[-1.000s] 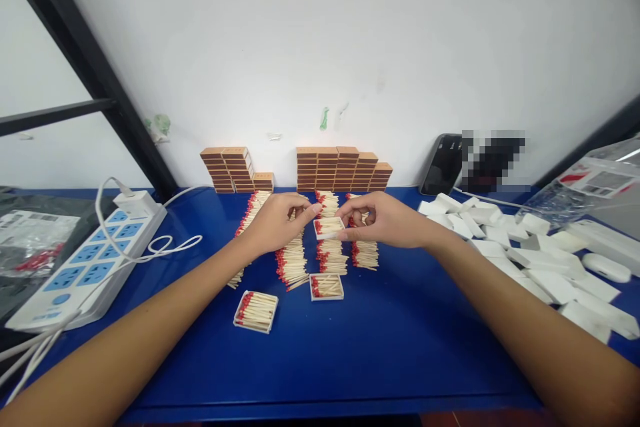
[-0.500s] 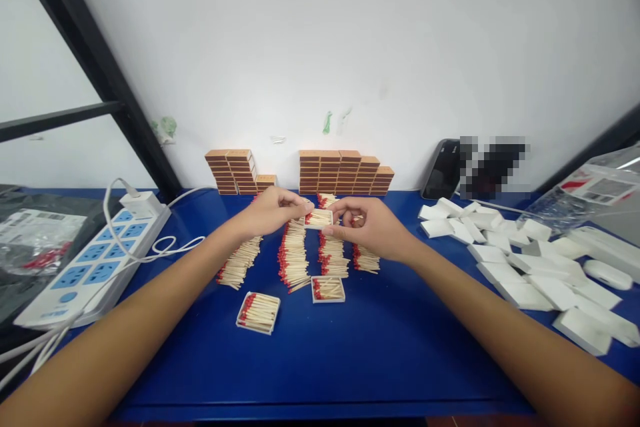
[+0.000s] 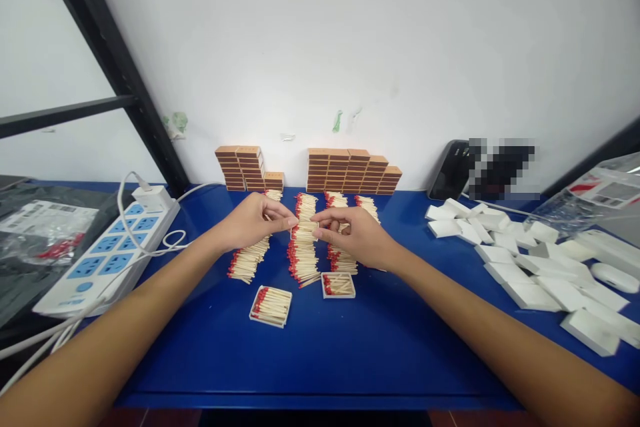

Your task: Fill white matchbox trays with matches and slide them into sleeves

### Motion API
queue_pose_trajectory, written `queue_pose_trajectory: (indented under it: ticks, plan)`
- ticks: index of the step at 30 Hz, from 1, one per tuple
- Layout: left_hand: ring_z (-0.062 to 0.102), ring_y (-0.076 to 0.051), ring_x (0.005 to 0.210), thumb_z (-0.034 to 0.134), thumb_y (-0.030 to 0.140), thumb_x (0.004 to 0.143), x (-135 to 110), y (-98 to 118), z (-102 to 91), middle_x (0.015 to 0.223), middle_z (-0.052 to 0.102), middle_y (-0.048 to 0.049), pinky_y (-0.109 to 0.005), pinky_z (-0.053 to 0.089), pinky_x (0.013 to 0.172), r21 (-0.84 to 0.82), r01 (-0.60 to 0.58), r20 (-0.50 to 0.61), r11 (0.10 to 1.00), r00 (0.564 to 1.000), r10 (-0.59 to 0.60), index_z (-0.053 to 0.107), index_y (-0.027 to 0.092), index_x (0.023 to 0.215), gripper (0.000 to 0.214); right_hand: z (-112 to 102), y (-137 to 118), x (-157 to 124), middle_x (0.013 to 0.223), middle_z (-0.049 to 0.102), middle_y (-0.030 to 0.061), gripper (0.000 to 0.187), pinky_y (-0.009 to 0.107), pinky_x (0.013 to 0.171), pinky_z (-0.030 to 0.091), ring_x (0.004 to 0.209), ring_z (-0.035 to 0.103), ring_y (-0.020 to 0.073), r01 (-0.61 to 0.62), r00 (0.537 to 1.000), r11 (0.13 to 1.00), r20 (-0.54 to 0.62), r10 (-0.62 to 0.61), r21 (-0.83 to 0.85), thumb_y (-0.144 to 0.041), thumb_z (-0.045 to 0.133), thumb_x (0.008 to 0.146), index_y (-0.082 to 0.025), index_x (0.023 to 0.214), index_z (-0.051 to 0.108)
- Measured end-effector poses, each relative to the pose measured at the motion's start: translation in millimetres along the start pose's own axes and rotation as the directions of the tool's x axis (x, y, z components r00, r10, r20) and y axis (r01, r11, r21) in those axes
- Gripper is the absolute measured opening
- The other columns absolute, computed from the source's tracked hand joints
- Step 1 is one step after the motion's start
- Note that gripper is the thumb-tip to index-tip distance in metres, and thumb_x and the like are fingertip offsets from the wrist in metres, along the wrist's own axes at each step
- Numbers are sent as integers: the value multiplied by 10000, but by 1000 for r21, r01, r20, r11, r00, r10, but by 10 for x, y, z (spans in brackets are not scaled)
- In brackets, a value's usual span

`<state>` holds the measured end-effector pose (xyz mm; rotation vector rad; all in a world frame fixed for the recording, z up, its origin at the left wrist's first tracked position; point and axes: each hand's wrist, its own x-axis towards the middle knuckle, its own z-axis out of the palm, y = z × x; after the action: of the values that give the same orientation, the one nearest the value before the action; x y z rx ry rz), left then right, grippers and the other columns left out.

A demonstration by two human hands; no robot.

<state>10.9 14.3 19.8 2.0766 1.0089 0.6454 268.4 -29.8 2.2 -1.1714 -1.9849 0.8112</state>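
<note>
My left hand (image 3: pixel 253 221) pinches the left end of a small white matchbox tray (image 3: pixel 293 235) filled with red-tipped matches. My right hand (image 3: pixel 353 235) has thumb and index finger at the tray's right end, fingers curled. The tray is above a row of loose matches (image 3: pixel 303 261) and is hard to tell apart from them. Nearer the front edge lie two more filled trays, one on the left (image 3: pixel 271 307) and one on the right (image 3: pixel 339 285). Other match rows spread on the left (image 3: pixel 249 261) and under my right hand (image 3: pixel 343 260).
Matchboxes stand stacked along the wall, a left stack (image 3: pixel 240 170) and a wider right stack (image 3: pixel 345 172). White trays (image 3: pixel 535 273) lie heaped at the right, near a dark phone (image 3: pixel 447 170). A power strip (image 3: pixel 107 247) with cables occupies the left of the blue table (image 3: pixel 320 360).
Both hands have moved left with the tray, from between the two middle match rows to over the left-middle row. The camera view has shifted slightly.
</note>
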Motion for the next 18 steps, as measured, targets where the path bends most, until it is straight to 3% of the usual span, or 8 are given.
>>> queue_pose_trajectory:
  ticks: [7, 18]
  plan:
    - [566, -132, 608, 777, 500, 878, -23, 1, 14, 767, 773, -27, -259, 392, 540, 14, -49, -13, 999, 999, 49, 845, 208, 923, 303, 8, 10, 14, 874, 800, 42, 280, 309, 639, 477, 711, 630, 178, -26, 1000, 1000, 11, 26, -16, -470, 729, 927, -219, 1017, 814]
    - [523, -120, 634, 803, 455, 866, -46, 61, -30, 762, 767, -11, -260, 368, 582, 90, -29, 10, 995, 1000, 28, 858, 216, 919, 251, 71, -10, -11, 709, 697, -8, 178, 274, 563, 363, 604, 509, 132, -18, 1000, 998, 4, 19, -53, -368, 729, 917, -216, 958, 812]
